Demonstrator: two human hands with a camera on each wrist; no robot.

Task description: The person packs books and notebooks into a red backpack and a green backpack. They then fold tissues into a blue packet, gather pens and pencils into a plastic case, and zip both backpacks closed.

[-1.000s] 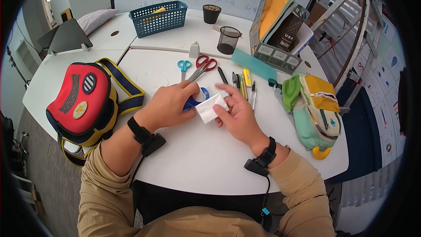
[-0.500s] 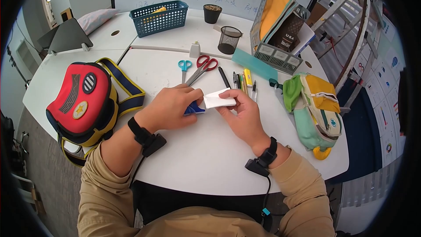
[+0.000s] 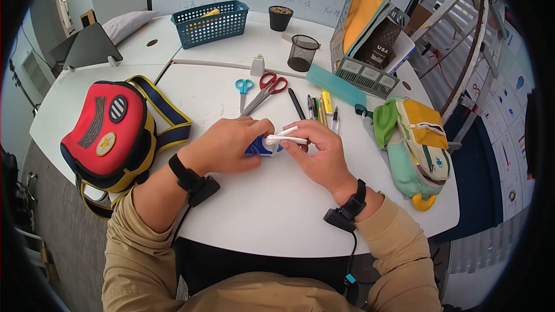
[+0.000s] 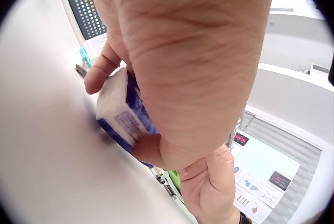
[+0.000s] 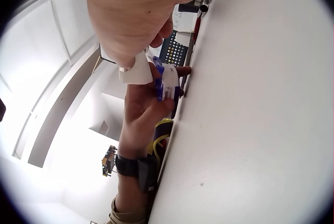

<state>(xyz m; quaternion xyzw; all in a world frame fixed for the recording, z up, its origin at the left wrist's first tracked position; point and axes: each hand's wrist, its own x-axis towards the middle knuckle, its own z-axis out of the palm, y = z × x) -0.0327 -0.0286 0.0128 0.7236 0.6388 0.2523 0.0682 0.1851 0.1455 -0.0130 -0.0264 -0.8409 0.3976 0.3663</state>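
My left hand (image 3: 226,145) grips a small blue-and-white tissue packet (image 4: 117,113) a little above the white table, with thumb and fingers on its opposite sides. Printing shows on the packet's white side in the left wrist view. Between the thumb and fingers of my right hand (image 3: 322,149) is a folded white tissue (image 5: 139,73), its thin edges turned upward in the head view. The tissue's left end overlaps the packet's right end there, where clear film shows. My left hand covers much of the packet.
Beyond my hands lie blue-handled scissors (image 3: 243,86), red-handled scissors (image 3: 272,84), a black marker (image 3: 296,104) and several pens. A red backpack (image 3: 104,133) stands left, a green-and-yellow bag (image 3: 413,144) right. Farther back are a mesh cup (image 3: 302,55), a teal basket (image 3: 209,29) and a grey file holder (image 3: 365,75).
My right hand has turned the tissue from its broad face to its edge and brought it left against the packet. The left hand has turned slightly, still gripping the packet.
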